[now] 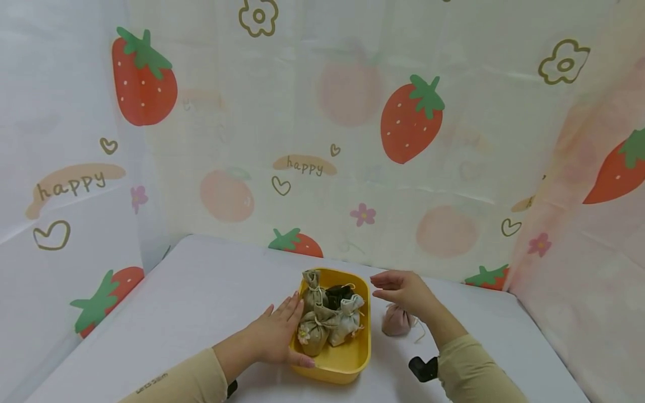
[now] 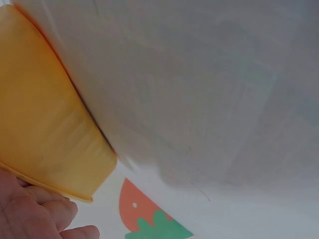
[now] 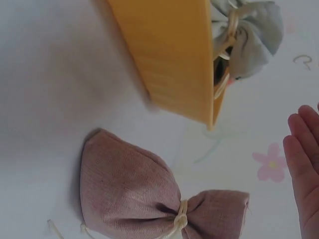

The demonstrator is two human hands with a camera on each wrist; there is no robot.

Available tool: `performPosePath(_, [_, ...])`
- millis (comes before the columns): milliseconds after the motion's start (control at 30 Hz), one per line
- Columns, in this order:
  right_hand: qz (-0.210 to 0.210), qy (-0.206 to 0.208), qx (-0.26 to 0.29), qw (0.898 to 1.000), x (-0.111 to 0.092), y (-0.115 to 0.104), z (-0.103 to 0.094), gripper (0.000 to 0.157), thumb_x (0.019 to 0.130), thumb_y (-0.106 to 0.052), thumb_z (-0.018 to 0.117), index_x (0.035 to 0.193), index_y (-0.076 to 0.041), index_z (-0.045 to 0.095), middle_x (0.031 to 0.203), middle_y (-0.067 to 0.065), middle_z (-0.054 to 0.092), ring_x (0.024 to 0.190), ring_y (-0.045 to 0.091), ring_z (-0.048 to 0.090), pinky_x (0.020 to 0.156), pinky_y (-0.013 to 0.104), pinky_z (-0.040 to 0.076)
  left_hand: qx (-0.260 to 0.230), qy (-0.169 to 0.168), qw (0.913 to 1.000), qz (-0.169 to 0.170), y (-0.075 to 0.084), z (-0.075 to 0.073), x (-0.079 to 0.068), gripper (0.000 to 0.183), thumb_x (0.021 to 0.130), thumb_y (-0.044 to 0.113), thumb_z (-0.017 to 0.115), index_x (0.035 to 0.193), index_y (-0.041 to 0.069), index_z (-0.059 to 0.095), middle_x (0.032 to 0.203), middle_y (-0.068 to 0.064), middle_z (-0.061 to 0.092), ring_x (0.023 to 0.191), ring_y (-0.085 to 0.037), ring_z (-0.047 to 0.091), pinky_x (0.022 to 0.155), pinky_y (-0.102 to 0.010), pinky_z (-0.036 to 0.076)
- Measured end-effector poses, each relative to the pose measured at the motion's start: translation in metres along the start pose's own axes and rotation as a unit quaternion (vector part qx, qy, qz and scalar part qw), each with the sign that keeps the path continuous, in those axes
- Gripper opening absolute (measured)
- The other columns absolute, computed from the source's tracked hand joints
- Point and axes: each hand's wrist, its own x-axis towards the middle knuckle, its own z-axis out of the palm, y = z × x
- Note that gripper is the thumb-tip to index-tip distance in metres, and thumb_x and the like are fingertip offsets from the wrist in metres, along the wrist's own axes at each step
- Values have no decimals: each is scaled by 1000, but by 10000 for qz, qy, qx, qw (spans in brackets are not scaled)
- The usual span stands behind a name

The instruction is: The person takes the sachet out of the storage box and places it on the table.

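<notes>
A yellow plastic basket (image 1: 353,364) stands on the table, holding several small drawstring pouches. Two olive-beige pouches (image 1: 314,336) sit at its left, a pale grey pouch (image 1: 346,322) at its right, and a black pouch (image 1: 336,296) behind. My left hand (image 1: 274,333) rests along the basket's left rim, fingers extended, thumb at the near left corner. Off the basket's right side, my right hand (image 1: 403,290) hovers with straight fingers and nothing in it. Below that hand a dusty pink pouch (image 3: 134,189), tied with cream cord, lies on the table, partly covered by the hand in the head view.
White cloth covers the table (image 1: 227,285). Curtains (image 1: 302,112) printed with strawberries, hearts and flowers enclose it at the back and both sides. Black camera mounts show at the wrists, the right one (image 1: 423,369) beside the sleeve.
</notes>
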Motion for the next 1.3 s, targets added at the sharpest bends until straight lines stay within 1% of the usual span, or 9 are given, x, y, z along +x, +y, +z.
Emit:
performPosePath(133, [-48, -368, -122, 9992, 2, 0, 7, 38, 81, -22, 70, 115, -7, 63, 115, 15, 62, 106, 28, 59, 86, 35, 48, 35, 12, 10000, -8, -1, 0, 0, 120, 64, 84, 44, 147, 3, 12, 152, -16, 3, 139, -30, 9, 105, -57, 19])
performPosePath(233, [-8, -563, -168, 9983, 3, 0, 12, 38, 81, -20, 70, 117, -7, 62, 117, 15, 61, 109, 30, 56, 90, 38, 46, 33, 3, 10000, -26, -1, 0, 1, 120, 64, 84, 44, 147, 4, 12, 152, -16, 3, 139, -30, 8, 105, -57, 19])
performPosePath(367, [64, -684, -300, 9972, 4, 0, 19, 35, 83, -12, 68, 117, -7, 62, 117, 12, 61, 109, 30, 55, 91, 39, 45, 30, 6, 10000, -22, -1, 1, 0, 120, 64, 84, 44, 147, 4, 12, 152, -16, 3, 139, -30, 9, 105, -56, 19])
performPosePath(533, [214, -777, -569, 9951, 6, 1, 25, 34, 83, -13, 67, 116, -10, 64, 112, 5, 64, 106, 28, 57, 88, 37, 47, 44, -3, 10000, 16, 0, 0, -1, 119, 64, 83, 45, 146, 3, 12, 152, -16, 4, 139, -31, 9, 104, -57, 19])
performPosePath(667, [227, -777, -732, 9940, 7, 1, 27, 28, 83, -12, 67, 111, -14, 67, 108, 2, 65, 103, 26, 58, 85, 36, 49, 46, -29, 10000, 16, 0, -1, -1, 120, 64, 84, 44, 147, 3, 12, 152, -16, 3, 139, -31, 9, 105, -56, 19])
performPosePath(900, [194, -913, -616, 9937, 5, 0, 25, 26, 84, -13, 67, 109, -17, 67, 109, 2, 65, 105, 22, 58, 86, 38, 48, 85, 20, 10000, 27, -1, 1, 0, 121, 63, 85, 42, 147, 3, 12, 152, -16, 2, 139, -31, 9, 104, -57, 20])
performPosePath(1133, [30, -1027, -669, 9925, 2, 2, 26, 21, 83, -12, 67, 103, -18, 70, 100, -1, 66, 95, 16, 60, 80, 33, 51, 81, 46, 10000, 24, -3, 4, 1, 121, 62, 86, 41, 147, 4, 11, 152, -16, 2, 139, -30, 9, 104, -57, 20])
performPosePath(1233, [-26, -1071, -599, 9924, 1, 3, 27, 22, 82, -10, 68, 103, -16, 70, 99, -1, 65, 92, 15, 60, 78, 30, 51, 71, 49, 10000, 20, -3, 4, 2, 121, 62, 86, 42, 147, 4, 11, 152, -15, 2, 139, -30, 8, 104, -57, 20])
performPosePath(1300, [17, -1064, -596, 9925, 1, 3, 28, 23, 81, -11, 69, 104, -17, 70, 99, -2, 65, 91, 13, 59, 78, 30, 51, 78, 50, 10000, 20, -3, 4, 2, 121, 62, 86, 41, 147, 4, 11, 153, -15, 2, 139, -30, 8, 104, -57, 20])
